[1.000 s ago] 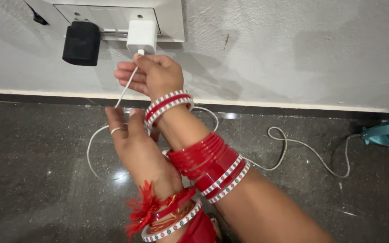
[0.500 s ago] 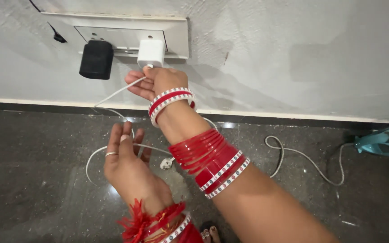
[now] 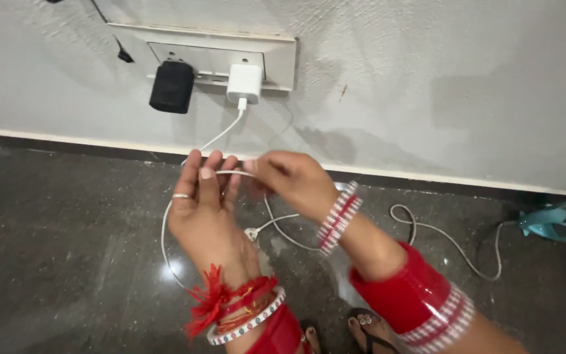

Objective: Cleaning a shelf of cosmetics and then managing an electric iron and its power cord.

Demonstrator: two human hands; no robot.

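I have both hands on the white cable (image 3: 212, 141), which runs down from the white charger (image 3: 244, 83) in the wall socket panel (image 3: 283, 56). My left hand (image 3: 204, 206) has its fingers half curled about a loop; my right hand (image 3: 293, 180) pinches the strand (I think). Gathering the cable into loops seems in hand; slack lies on the dark floor (image 3: 54, 229). No containers show.

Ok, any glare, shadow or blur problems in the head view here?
Head view: mostly sharp; slight motion blur on the right hand; a bright glare patch on the polished dark floor beside the white cable; soft shadows under the white charger on the wall.
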